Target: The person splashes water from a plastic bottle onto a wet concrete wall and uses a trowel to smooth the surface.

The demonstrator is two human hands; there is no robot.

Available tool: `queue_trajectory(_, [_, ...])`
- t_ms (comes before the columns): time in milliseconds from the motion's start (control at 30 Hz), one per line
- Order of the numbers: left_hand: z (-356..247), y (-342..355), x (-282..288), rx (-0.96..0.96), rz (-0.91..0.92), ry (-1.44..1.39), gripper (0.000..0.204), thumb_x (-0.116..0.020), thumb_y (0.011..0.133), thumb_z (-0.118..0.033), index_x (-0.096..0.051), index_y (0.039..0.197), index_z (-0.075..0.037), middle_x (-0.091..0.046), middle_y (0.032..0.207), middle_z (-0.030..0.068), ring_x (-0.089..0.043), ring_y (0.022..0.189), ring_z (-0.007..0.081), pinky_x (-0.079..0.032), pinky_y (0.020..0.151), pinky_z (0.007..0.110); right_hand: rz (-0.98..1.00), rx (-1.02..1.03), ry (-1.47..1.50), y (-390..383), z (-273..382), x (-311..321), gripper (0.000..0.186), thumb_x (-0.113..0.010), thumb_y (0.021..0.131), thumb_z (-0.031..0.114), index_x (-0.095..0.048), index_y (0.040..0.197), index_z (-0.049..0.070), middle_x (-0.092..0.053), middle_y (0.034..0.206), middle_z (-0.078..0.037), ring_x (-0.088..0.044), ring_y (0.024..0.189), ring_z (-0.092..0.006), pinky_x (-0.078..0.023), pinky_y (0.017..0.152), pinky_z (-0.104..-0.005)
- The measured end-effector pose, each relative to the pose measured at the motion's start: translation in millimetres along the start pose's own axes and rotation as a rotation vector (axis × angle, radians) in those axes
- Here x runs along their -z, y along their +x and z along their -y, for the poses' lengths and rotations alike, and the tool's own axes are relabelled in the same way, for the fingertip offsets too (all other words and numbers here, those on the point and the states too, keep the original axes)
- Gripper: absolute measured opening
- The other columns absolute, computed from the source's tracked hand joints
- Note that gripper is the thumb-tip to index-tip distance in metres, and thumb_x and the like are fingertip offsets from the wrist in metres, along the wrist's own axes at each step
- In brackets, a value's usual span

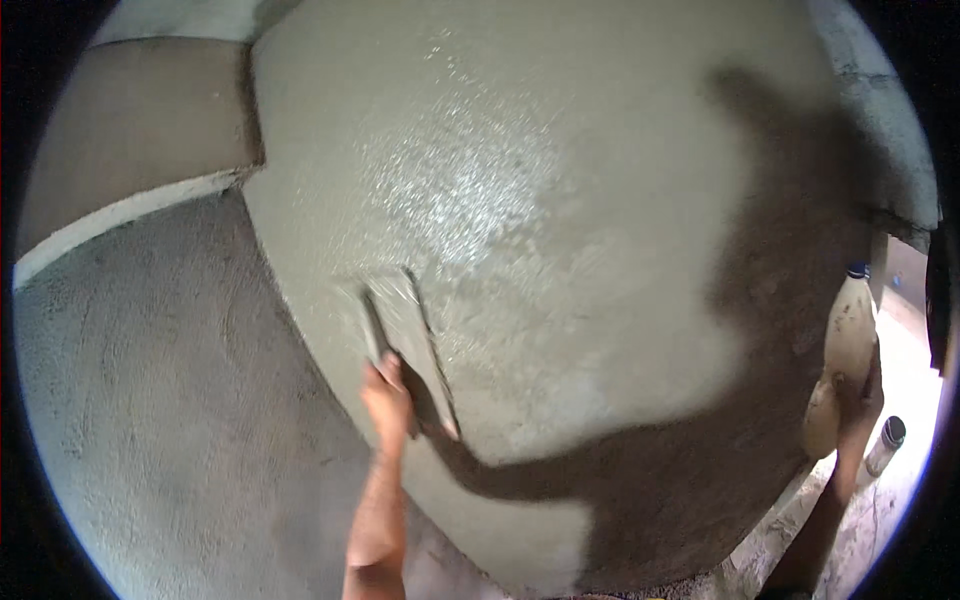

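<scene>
My left hand [390, 395] grips the handle of a flat steel plastering trowel [405, 315], whose blade lies against the wet grey plaster wall [560, 200]. The plaster glistens just above the blade. Far to the right, my right hand [860, 405] holds a cloudy plastic bottle [850, 335] with a blue cap, upright and away from the wall.
A rougher, drier grey surface [150, 400] meets the wet plaster at a corner on the left, under a pale ledge [120, 215]. My shadow falls across the wall's right side. A small capped container [886, 442] stands on the light floor at the lower right.
</scene>
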State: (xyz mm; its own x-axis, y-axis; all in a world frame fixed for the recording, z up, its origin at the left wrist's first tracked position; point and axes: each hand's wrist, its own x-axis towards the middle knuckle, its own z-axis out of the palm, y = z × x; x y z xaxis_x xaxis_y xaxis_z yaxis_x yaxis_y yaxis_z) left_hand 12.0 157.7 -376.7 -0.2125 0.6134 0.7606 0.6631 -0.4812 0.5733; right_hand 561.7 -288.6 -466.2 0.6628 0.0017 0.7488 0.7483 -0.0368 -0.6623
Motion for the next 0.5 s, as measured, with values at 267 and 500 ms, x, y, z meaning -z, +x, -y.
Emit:
queue_trajectory(267, [-215.8,114.9,32.8,-0.479,-0.155,0.072,0.041,-0.053,0.101,-0.039,-0.062,0.095,0.0,-0.068,0.079,0.0254,-0.068,0.077,0.0455,-0.054,0.066,0.053,0.067,0.009,0.102,-6.6,64.4,-11.3,0.071,-0.063,0.087,0.001,-0.037,0.153,0.001,-0.048,0.15,-0.02,-0.047,0.137,-0.0331,-0.038,0.114,-0.0412])
queue_trajectory(500, [-13.5,-24.6,-8.0,-0.289,0.084,0.055,0.038,-0.058,0.1,-0.04,-0.057,0.107,-0.002,-0.066,0.084,0.0282,-0.068,0.076,0.0455,-0.052,0.063,0.053,-0.024,0.064,0.117,-7.5,39.9,-10.2,0.068,-0.063,0.091,0.007,-0.037,0.154,0.005,-0.045,0.153,-0.018,-0.046,0.138,-0.0301,-0.04,0.113,-0.0431])
